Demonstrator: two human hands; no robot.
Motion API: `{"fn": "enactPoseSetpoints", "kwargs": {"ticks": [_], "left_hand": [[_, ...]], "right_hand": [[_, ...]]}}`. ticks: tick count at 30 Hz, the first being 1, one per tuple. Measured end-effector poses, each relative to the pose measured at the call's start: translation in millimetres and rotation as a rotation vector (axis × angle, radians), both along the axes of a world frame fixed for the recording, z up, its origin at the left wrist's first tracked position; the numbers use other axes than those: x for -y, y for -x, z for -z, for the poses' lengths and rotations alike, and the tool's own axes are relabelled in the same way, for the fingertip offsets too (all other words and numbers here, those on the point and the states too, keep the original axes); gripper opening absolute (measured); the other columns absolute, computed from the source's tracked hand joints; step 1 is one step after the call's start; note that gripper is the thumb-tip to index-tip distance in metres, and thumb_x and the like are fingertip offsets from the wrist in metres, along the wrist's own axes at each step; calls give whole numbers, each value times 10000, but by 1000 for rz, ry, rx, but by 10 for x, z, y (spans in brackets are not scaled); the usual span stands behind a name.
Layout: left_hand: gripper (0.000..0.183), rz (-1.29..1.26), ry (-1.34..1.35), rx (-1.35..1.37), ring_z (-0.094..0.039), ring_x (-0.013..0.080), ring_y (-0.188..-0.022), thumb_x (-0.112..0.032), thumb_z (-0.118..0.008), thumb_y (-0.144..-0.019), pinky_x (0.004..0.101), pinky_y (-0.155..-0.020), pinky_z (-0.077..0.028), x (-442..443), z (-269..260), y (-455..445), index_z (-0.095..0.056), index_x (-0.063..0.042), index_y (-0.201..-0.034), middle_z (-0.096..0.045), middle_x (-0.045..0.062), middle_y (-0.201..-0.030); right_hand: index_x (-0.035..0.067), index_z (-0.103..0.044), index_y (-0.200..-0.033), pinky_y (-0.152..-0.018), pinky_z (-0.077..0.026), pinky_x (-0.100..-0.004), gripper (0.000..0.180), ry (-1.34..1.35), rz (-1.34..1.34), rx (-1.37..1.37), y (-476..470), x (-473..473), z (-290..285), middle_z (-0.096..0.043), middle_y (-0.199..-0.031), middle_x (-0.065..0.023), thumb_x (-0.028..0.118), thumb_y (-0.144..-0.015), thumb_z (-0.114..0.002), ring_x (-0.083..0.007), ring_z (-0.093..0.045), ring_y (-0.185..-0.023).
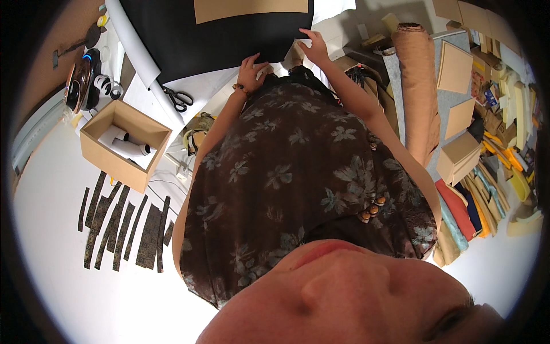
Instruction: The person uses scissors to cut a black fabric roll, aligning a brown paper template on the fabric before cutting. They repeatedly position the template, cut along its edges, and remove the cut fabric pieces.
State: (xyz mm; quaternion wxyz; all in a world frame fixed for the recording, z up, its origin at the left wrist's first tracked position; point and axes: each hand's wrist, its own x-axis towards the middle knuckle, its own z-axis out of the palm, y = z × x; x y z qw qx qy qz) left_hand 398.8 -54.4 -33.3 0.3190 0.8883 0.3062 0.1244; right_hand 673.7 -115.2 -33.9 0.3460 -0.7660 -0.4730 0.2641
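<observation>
A large black sheet (223, 43) lies before me on a white surface, with a flat tan board (251, 10) on top of it. My left hand (251, 74), a beaded bracelet at its wrist, rests with fingers spread at the sheet's near edge. At the right corner of the sheet is my right hand (316, 48); its fingertips touch the black material, and the thumb is apart from them. Neither hand shows anything gripped. Black-handled scissors (179, 99) lie left of the sheet, beside a long white roll (142, 60).
An open tan box (114, 157) at left holds white rolls (124, 142). Dark patterned fabric strips (148, 236) lie below it. A round dark appliance (84, 79) stands behind. At right are a brown fabric roll (414, 86), tan boards (454, 66) and folded fabrics (455, 206).
</observation>
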Motion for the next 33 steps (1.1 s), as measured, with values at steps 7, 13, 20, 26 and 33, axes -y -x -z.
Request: {"fn": "enactPoseSetpoints", "kwargs": {"ticks": [7, 13, 20, 26, 33], "left_hand": [[347, -84, 220, 23, -506, 331, -1134, -141, -655, -774, 420, -971, -411, 70, 116, 187, -633, -127, -1120, -553, 138, -1229], [258, -384, 455, 103, -653, 213, -839, -63, -620, -806, 312, -723, -530, -34, 27, 193, -661, -95, -1059, -649, 101, -1036], [384, -845, 169, 400, -637, 220, -894, -75, -665, -773, 323, -778, -522, -1064, 282, 233, -584, -29, -1146, -619, 125, -1041], [779, -997, 510, 513, -361, 276, -1319, 3, -699, -754, 360, -1059, -330, -1818, 456, 186, -281, -25, -1411, -335, 161, -1461], [745, -980, 591, 720, -363, 258, -1313, 167, -595, -720, 361, -1052, -338, -1785, 447, 130, -346, -61, -1383, -392, 119, -1426]], "right_hand": [[92, -593, -1125, -714, -510, -309, 387, 80, 40, -437, 93, -69, 204, -638, -954, -106, 294, -816, -710, -171, -637, -819], [83, -605, -1040, -789, -488, -362, 416, 14, 134, -182, 102, -51, 149, -555, -1006, -122, 262, -714, -790, -249, -566, -933], [129, -627, -1091, -930, -416, -408, 457, -69, 255, 333, -176, -483, 17, -469, -1128, -157, 233, -676, -787, -361, -436, -1094], [190, -609, -1198, -921, -452, -374, 560, 132, 283, 213, -367, -847, -21, -480, -1157, -130, 267, -676, -796, -296, -504, -1065], [195, -677, -1121, -830, -493, -337, 476, 120, 329, 95, -419, -901, 30, -539, -1024, -68, 212, -664, -808, -229, -585, -902]]}}
